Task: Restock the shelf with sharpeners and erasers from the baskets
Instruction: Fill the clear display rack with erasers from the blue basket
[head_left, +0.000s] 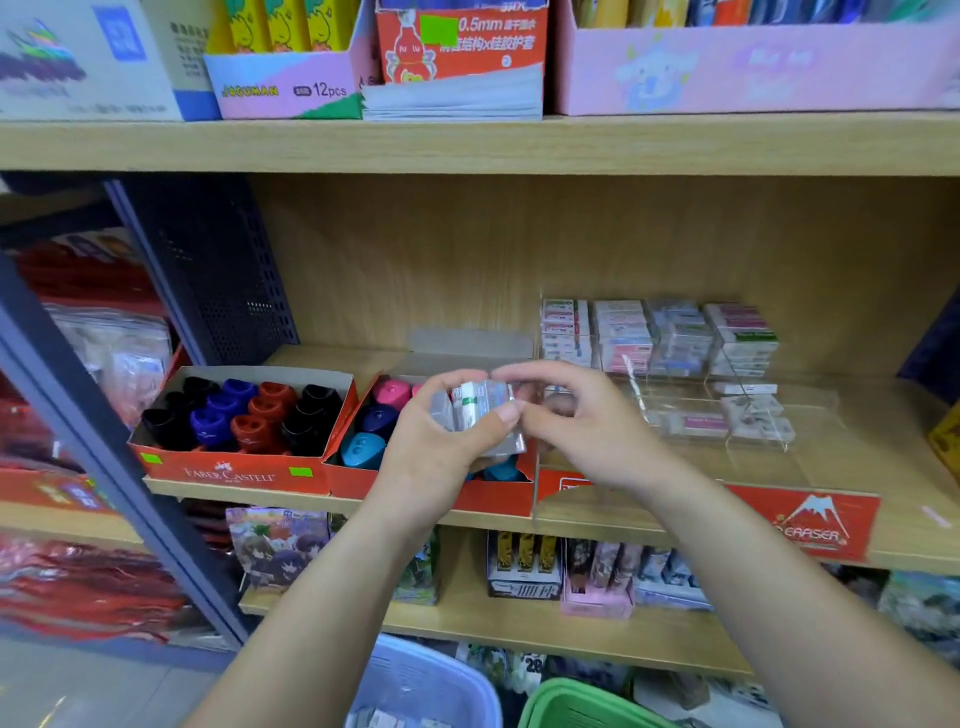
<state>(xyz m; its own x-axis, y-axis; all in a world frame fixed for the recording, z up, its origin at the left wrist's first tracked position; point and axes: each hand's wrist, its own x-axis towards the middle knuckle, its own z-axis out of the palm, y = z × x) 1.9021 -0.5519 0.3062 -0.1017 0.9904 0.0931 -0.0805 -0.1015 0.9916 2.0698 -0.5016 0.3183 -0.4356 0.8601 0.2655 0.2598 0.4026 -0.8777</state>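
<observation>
Our left hand (431, 457) grips a small stack of erasers (480, 410), fingers curled behind it and the thumb across its front. The stack stands up in the air just before the shelf (909, 530), above the nearer red box. We judge the hand is acting as a feeder, keeping the supply close to where it goes.

Our right hand (582, 426) meets the stack from three o'clock. The forefinger arches over the top and the thumb lies against the near edge, so we read it as pinching one eraser free, though blur hides the exact contact.

The likely target is the clear rack (753, 467) at three o'clock of the hands. Its back rows at one o'clock hold packed erasers (660, 338), while the front bays look thinly filled.

The sharpeners (244, 410) fill red boxes at nine o'clock and look well stocked.

Both forearms rise from six o'clock, wrists bent slightly inward so the hands face each other. The blue basket (431, 686) and the green basket (566, 701) sit low there, within easy reach for another handful.
</observation>
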